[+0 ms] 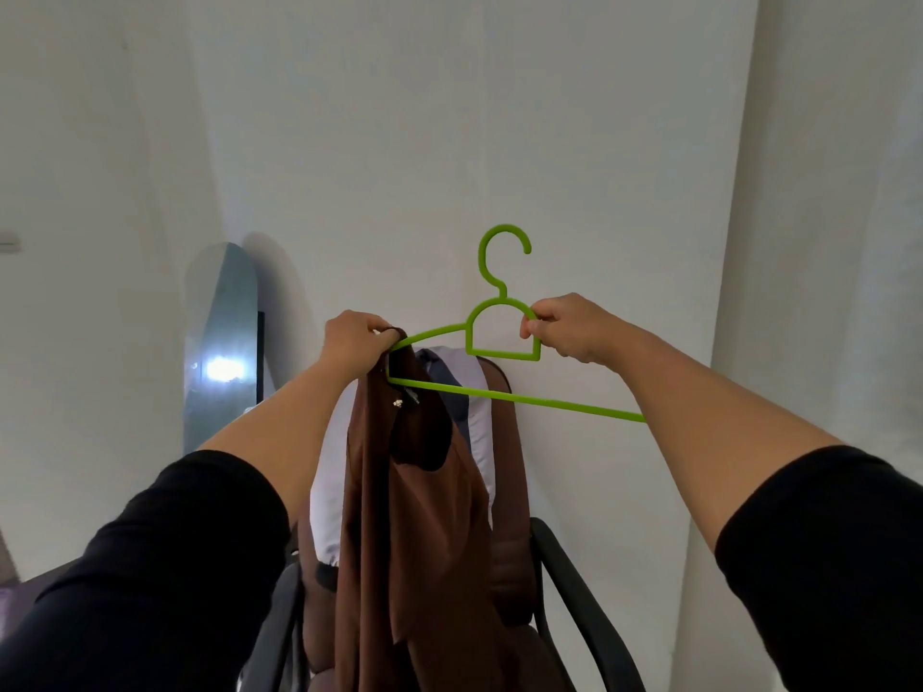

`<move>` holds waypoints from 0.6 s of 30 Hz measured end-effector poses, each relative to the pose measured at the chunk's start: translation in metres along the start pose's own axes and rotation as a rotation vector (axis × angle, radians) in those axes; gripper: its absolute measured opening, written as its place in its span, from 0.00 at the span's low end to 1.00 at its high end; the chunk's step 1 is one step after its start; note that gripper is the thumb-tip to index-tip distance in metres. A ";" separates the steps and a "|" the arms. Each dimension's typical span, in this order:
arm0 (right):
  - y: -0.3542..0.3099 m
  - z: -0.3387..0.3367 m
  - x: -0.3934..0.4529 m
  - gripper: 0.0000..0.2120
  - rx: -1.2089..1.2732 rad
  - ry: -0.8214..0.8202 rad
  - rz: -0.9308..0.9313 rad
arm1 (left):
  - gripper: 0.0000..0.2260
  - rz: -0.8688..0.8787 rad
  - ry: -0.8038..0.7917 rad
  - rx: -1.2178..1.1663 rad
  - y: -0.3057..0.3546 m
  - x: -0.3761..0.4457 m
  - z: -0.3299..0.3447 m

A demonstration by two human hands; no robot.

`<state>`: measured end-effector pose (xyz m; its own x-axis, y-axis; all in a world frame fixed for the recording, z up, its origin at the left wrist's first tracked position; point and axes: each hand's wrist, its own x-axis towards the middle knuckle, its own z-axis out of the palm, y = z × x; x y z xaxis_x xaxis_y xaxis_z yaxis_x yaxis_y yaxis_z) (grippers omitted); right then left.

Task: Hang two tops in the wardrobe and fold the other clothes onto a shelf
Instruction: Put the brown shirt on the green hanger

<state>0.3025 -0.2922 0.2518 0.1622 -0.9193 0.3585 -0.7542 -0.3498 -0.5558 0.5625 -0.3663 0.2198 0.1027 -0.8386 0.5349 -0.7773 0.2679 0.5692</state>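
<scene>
The right hand [564,328] gripped the green hanger [504,342] near its hook. The left hand [357,337] pinched the brown top [419,516] onto the hanger's left end.

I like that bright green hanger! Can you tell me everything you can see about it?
The green hanger is thin and looks like plastic, with a curled hook on top, a small loop below the neck, sloping shoulders and a straight bottom bar. It is held up in the air before a white wall, tilted down to the right. The right hand grips the small loop; the left hand pinches the brown top onto its left end. The top hangs from that end only.
</scene>
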 end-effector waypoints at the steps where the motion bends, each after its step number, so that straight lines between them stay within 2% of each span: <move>1: -0.001 0.004 0.001 0.10 0.004 -0.011 -0.007 | 0.08 0.021 -0.011 -0.025 0.009 -0.003 0.001; 6: -0.007 0.029 0.009 0.08 0.032 -0.066 -0.011 | 0.07 0.104 -0.069 -0.284 0.063 -0.010 0.013; 12: -0.004 0.031 0.015 0.10 0.167 0.005 -0.008 | 0.07 0.111 -0.064 -0.434 0.082 -0.008 0.015; 15: -0.001 0.032 0.017 0.10 0.241 0.045 -0.016 | 0.13 0.191 -0.097 -0.286 0.085 -0.001 0.014; 18: -0.002 0.037 0.019 0.09 0.308 0.076 -0.026 | 0.17 0.284 -0.177 0.124 0.087 0.002 0.016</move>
<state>0.3303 -0.3158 0.2320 0.1222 -0.8974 0.4239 -0.5203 -0.4216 -0.7427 0.4858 -0.3525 0.2606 -0.2290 -0.8108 0.5386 -0.8297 0.4520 0.3276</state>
